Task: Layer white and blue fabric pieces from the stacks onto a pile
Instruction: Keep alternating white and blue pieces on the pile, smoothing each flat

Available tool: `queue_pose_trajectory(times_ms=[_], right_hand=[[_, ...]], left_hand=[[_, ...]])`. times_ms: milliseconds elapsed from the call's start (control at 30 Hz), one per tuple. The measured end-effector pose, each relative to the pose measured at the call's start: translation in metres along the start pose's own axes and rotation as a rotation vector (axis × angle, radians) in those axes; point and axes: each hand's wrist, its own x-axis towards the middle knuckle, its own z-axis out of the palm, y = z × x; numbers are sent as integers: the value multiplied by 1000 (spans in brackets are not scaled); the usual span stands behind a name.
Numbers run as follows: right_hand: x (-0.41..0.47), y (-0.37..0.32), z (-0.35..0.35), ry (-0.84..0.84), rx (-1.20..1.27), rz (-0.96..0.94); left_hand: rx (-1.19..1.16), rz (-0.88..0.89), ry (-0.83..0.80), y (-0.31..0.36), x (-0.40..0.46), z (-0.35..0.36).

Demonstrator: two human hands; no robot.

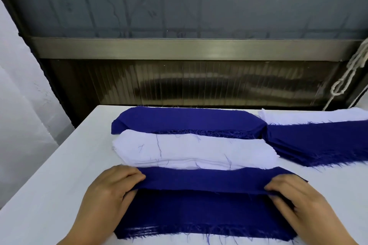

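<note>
Blue cloth fills the near part of the white counter (49, 175), where a pile (195, 219) of blue pieces lies with frayed edges along its front. Over the pile's far side, a blue piece (199, 180) is stretched between both hands. The left hand (111, 191) pinches its left end, thumb under the fold and fingers curled over it. The right hand (294, 195) grips the right end in the same way, fingers bent over the cloth edge. Just behind the held piece sits a white stack (191, 151), with loose dark threads lying on its top. Behind that, touching it, is a blue stack (185, 120) with rounded ends. To the right lies another blue stack (318, 141), fanned at its edge, with white fabric (318, 115) behind it near the counter's far edge. A knotted pale cord (346, 77) hangs at the right before a dark ribbed wall panel (199, 81).
</note>
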Motion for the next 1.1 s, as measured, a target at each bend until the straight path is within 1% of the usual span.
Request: queue_pose_trajectory(times_ms=[133, 200, 433, 633, 767, 867, 967, 1033, 1100], right_hand=[[-19, -2, -4, 4, 36, -45], [-24, -1, -2, 0, 17, -71], [-27, 1, 1, -11, -53, -115], [-30, 0, 2, -17, 9, -112], [-27, -3, -4, -89, 2, -52], [-25, -7, -12, -169, 34, 5], [-16, -17, -14, -205, 55, 34], [-5, -24, -10, -228, 39, 19], [6, -30, -3, -307, 37, 10]], left_hand=[[-10, 88, -1, 5, -16, 3], [-15, 98, -11, 7, -21, 4], [-64, 53, 9, 8, -27, 9], [-113, -8, -27, 6, -30, 8], [-156, -24, -38, 9, -29, 3], [-158, -43, -86, 11, -29, -3], [-186, -82, -76, 18, -20, -5], [-176, -64, -97, 26, -9, -1], [-157, -24, -170, 33, 3, 6]])
